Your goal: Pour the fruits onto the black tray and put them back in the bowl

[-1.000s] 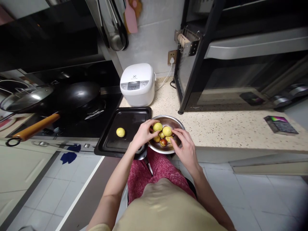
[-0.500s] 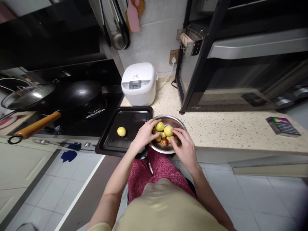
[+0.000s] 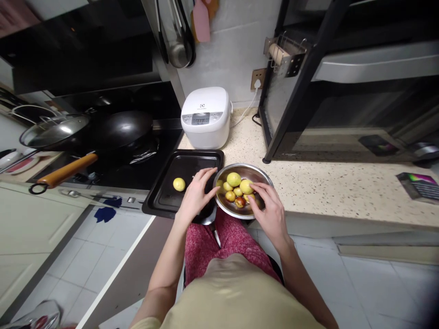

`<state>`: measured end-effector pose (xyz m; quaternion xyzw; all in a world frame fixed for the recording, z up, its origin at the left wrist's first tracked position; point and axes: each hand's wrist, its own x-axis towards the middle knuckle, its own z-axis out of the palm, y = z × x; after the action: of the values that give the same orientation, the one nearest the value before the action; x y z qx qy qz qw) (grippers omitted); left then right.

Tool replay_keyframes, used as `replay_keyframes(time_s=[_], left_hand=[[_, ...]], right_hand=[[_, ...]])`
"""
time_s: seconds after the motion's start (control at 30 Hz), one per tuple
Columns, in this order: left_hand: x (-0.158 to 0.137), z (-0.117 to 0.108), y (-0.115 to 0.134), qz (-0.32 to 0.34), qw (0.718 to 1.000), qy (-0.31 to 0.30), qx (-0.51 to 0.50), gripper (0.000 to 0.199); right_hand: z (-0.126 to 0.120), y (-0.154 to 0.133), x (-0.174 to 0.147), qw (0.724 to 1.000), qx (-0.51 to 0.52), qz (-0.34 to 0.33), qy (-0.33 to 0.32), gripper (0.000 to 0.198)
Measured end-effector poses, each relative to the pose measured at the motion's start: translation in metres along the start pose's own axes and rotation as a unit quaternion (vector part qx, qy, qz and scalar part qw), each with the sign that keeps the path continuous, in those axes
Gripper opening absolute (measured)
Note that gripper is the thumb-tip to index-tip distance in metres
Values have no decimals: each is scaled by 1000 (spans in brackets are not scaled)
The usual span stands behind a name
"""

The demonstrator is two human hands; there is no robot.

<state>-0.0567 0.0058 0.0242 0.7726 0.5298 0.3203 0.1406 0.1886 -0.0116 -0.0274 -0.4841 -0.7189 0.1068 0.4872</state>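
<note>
A steel bowl (image 3: pixel 224 211) holds several small round fruits, mostly yellow, whose kind I cannot tell. A greenish-yellow fruit (image 3: pixel 233 178) and a reddish-brown fruit (image 3: pixel 239 202) lie among them. My right hand (image 3: pixel 270 210) reaches in over the right rim, fingers apart, fingertips against the right side of a yellow fruit (image 3: pixel 246 186). At the left rim, my left hand (image 3: pixel 197 194) is open, its fingers spread and holding nothing. The black baking tray (image 3: pixel 164 198) lies partly under that hand, with a single yellow fruit (image 3: pixel 179 184) on it.
Behind the tray stands a white rice cooker (image 3: pixel 206 119). A black rack (image 3: pixel 288 105) with an oven-like appliance rises at the right, and a small dark box (image 3: pixel 418 186) lies near the counter edge. A wok's wooden handle (image 3: pixel 68 171) sticks out from the stove at left.
My left hand has drawn back from the greenish-yellow fruit to the bowl's left rim. My right hand remains at the yellow fruit. The whole view has shifted slightly.
</note>
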Motion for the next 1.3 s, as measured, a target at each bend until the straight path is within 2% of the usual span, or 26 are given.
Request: replay_keyframes(time_s=[0.2, 0.37, 0.5, 0.67, 0.8, 0.97, 1.13, 1.3], left_hand=[[-33, -23, -44, -98, 980, 101, 139, 53], [-52, -28, -81, -166, 963, 81, 196, 54], [-53, -19, -95, -166, 966, 87, 176, 55], [-49, -13, -99, -146, 970, 123, 153, 44], [-45, -17, -89, -142, 975, 142, 92, 38], [-38, -18, -46, -97, 984, 146, -10, 36], [-35, -2, 2, -48, 992, 105, -46, 38], [-34, 19, 25, 0, 995, 71, -66, 44]], right_hand=[[1, -1, 0, 1000, 9, -9, 6, 27], [4, -3, 1, 999, 9, -35, 19, 27], [4, -5, 2, 999, 4, -49, 22, 26], [1, -7, 4, 998, 0, -50, 29, 24], [0, -9, 3, 998, -7, -49, 37, 23], [1, -10, 1, 998, -6, -56, 37, 23], [2, -11, -1, 998, -2, -59, 34, 24], [2, -9, -2, 998, 1, -57, 34, 25]])
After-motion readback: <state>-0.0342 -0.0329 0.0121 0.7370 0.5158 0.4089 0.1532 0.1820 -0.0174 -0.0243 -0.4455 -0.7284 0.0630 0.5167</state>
